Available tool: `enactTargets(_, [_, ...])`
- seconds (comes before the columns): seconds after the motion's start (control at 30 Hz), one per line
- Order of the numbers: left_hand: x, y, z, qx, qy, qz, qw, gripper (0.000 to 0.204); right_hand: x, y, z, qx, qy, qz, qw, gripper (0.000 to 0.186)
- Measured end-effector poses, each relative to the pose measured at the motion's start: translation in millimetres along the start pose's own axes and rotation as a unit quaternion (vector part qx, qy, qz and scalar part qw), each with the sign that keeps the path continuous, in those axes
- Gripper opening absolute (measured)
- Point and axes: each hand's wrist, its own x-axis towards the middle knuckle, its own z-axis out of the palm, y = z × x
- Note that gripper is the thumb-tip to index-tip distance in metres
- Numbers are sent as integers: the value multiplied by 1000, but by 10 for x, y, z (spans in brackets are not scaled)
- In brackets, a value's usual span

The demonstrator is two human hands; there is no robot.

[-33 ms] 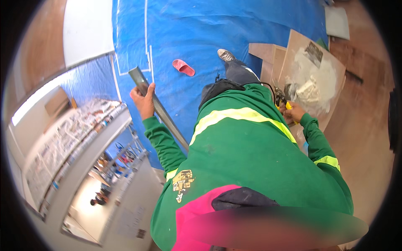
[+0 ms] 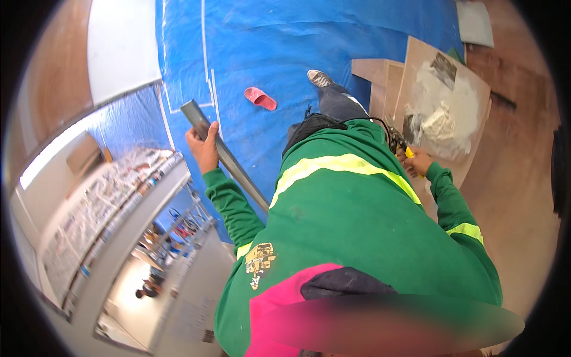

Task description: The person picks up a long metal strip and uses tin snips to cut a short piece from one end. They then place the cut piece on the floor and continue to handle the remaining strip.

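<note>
My left hand [image 2: 205, 147] is wrapped round a long grey metal channel [image 2: 237, 169], near its upper end. The channel slants down to the right, and its lower end passes out of sight behind my green sleeve and shirt. At my right hip, my right hand [image 2: 418, 162] is closed on a yellow-handled tool [image 2: 410, 153]. The fingers cover most of this tool, so its exact kind does not show. Dark metal items [image 2: 395, 140] hang at my waist just beside that hand.
Blue sheeting [image 2: 267, 47] covers the floor ahead, with a pink slipper [image 2: 260, 99] on it. To the right stands a board smeared with white paste [image 2: 455, 113], beside a wooden box [image 2: 380, 74]. A pale wall frame [image 2: 113, 253] with an opening rises at left; a person [image 2: 148, 289] is visible through it.
The view has shifted slightly. My left hand and the metal channel sit a little lower in the picture; less yellow shows at my right hand. Both hands keep their holds.
</note>
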Motion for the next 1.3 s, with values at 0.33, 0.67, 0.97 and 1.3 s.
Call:
enactTargets(0.33, [364, -293, -210, -110, -96, 66, 987, 53, 232, 2063, 1091, 77, 88, 6, 993, 44])
enactTargets(0.67, [69, -203, -671, -72, -40, 101, 991, 65, 201, 2343, 1169, -375, 175, 73, 908, 40])
enactTargets(0.97, [-282, -111, -482, -79, 35, 151, 985, 53, 571, 213, 427, -583, 154, -51, 796, 51])
enactTargets(1.3, [-656, 340, 534, 29, 85, 176, 980, 49, -1201, -3532, 4423, -607, -260, -686, 307, 46])
